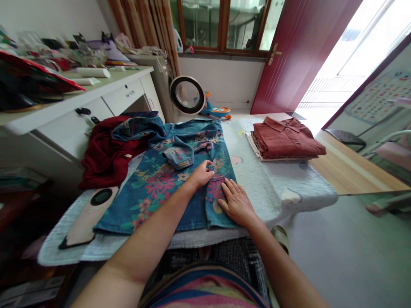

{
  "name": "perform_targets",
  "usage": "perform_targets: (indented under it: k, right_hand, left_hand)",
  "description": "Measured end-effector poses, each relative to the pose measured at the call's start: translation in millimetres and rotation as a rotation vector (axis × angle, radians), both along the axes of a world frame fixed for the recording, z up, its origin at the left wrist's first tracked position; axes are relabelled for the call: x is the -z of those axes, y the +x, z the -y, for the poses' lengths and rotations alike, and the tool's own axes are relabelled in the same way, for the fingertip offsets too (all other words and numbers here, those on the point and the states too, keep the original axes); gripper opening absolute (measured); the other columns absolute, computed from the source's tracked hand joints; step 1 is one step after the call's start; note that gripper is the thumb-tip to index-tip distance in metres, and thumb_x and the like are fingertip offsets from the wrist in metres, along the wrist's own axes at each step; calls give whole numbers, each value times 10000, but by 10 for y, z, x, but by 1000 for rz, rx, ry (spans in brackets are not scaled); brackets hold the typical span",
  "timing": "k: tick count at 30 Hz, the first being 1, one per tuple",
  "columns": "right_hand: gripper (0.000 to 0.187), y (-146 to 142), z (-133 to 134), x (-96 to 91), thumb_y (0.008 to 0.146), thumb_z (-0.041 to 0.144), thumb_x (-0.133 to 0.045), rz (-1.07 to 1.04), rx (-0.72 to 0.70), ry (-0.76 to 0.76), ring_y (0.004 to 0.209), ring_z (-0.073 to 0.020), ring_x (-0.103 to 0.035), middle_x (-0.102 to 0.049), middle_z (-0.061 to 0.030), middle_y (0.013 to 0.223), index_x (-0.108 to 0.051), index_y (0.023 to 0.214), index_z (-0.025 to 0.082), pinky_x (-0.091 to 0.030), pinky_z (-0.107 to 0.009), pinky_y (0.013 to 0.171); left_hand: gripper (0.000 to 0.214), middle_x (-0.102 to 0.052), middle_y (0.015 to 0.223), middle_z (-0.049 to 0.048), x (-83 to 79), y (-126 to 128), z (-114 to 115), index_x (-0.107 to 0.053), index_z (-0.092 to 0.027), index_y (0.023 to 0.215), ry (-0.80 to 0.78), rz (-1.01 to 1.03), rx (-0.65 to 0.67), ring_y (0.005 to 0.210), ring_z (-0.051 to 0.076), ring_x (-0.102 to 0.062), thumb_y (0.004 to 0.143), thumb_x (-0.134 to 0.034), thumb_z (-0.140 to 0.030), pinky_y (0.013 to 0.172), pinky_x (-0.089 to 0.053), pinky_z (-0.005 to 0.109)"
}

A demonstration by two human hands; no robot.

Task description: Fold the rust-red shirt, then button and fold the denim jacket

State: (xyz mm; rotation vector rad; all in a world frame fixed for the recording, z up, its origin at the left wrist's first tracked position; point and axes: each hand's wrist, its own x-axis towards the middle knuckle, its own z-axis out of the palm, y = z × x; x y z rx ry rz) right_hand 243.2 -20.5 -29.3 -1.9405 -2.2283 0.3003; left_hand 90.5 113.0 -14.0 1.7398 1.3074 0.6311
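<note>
A blue denim shirt with a pink and yellow flower print [157,184] lies spread on a pale quilted cover [257,184]. Its right side is folded inward, and one cuffed sleeve [180,153] rests across the middle. My left hand [201,174] has its fingers curled in a pinch at the fabric near the folded part. Flat on the folded edge lies my right hand [238,202], palm down with fingers stretched out. A dark red garment [107,149] is bunched at the left, partly beneath the shirt.
A stack of folded clothes, topped by a rust-red shirt [285,139], sits at the right. A cluttered white desk [125,90] stands left, beside a washing machine with its round door [188,95] open. Behind are a toy ride-on [215,110] and a red door [298,51].
</note>
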Motion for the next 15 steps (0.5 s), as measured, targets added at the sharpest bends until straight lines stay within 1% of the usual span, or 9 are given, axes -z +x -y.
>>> perform_targets:
  k: [2,5,7,10,12,15]
  right_hand:
    - [657,2,-1,-4,948,508,-427,-3,2,-8,1479,-260,-193,-240,-80,1604,-375,1497,151,-148,-422,1201]
    - [655,2,1,-13,948,507,-424,-8,1,-15,1480,-261,-190,-239,-77,1604,-373,1500,157,-148,-423,1200]
    - [657,1,3,-16,945,501,-430,-12,-2,-15,1480,-266,-192,-240,-80,1603,-369,1502,158,-155,-428,1198]
    - [656,4,7,-14,940,488,-447,-15,-3,-12,1481,-268,-189,-236,-80,1603,-369,1502,160,-158,-434,1199]
    - [653,7,10,-10,938,484,-453,-17,-5,-8,1483,-267,-185,-230,-77,1604,-371,1502,165,-154,-434,1202]
    - [652,8,15,-2,936,486,-460,-21,-10,-6,1484,-266,-181,-221,-76,1606,-375,1501,171,-155,-433,1205]
  left_hand:
    - [412,-647,789,1,25,133,-121,-590,-157,1167,-36,89,-34,653,127,-583,759,-645,-160,690,-501,254]
    - [348,-665,798,10,58,311,-286,-616,-144,1120,-24,149,-80,658,126,-595,772,-633,-143,685,-507,252]
    - [327,-666,863,29,73,379,-394,-623,-138,1123,31,141,-121,721,136,-610,797,-598,-137,732,-513,263]
    - [308,-631,1042,62,108,382,-523,-664,-157,1085,142,116,-174,917,167,-610,795,-575,-104,892,-483,294]
    - [300,-593,1135,79,153,342,-560,-695,-185,1050,259,-9,-161,1035,201,-577,800,-560,-90,976,-440,337]
    - [298,-574,1198,111,227,295,-540,-704,-227,1077,468,-383,-140,1119,271,-532,867,-510,-142,991,-418,437]
